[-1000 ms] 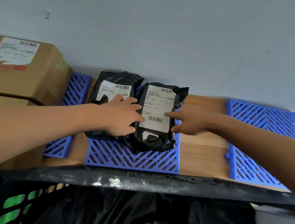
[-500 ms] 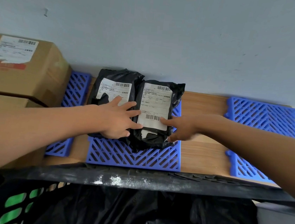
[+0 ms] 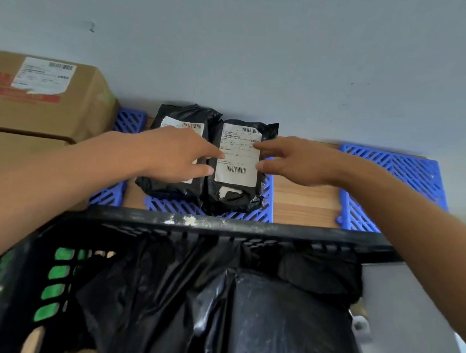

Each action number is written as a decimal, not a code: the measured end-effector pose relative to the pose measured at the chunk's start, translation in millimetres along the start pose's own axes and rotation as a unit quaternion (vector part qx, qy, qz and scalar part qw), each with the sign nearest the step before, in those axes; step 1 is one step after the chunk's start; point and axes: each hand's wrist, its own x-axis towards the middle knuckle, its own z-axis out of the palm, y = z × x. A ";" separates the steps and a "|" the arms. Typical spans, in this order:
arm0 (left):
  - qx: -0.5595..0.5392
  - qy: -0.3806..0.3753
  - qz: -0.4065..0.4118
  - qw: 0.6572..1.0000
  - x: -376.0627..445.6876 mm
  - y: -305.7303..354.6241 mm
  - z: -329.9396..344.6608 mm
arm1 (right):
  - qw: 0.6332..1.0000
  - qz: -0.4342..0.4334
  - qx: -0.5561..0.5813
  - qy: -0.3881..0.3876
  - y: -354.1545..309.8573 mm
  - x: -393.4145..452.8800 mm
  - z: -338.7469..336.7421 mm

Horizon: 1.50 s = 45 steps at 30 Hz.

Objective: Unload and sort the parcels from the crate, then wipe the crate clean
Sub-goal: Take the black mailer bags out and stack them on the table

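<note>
Both hands, L (image 3: 176, 155) and R (image 3: 294, 161), fingers relaxed, bracket the right parcel (image 3: 238, 159) on the blue mat (image 3: 265, 209), 12 o'clock of crate (image 3: 220, 224). Long axis 12–6; R fingertips nearer its label.

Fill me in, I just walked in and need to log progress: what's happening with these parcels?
A person is sorting parcels out of a black crate. Two black bagged parcels lie side by side on a blue grid mat by the wall. The left hand rests on the left parcel, and the right hand reaches with spread fingers to the right parcel. More black bags remain in the crate, so wiping is not yet begun.
</note>
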 end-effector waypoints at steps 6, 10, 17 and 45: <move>-0.138 0.147 0.023 0.979 -53.9 41.8 -9.1 | 0.968 -0.036 0.153 0.196 -29.0 -102.9 22.0; -0.224 0.251 0.037 0.941 -96.2 76.0 -15.4 | 0.946 -0.040 0.162 0.278 -50.1 -182.2 51.8; -0.270 0.353 0.037 0.895 -181.3 138.3 22.4 | 0.945 -0.065 0.164 0.275 -33.5 -262.1 123.9; -0.410 0.365 -0.185 0.815 -252.4 254.6 131.4 | 0.953 -0.092 -0.057 0.282 -15.8 -266.8 197.7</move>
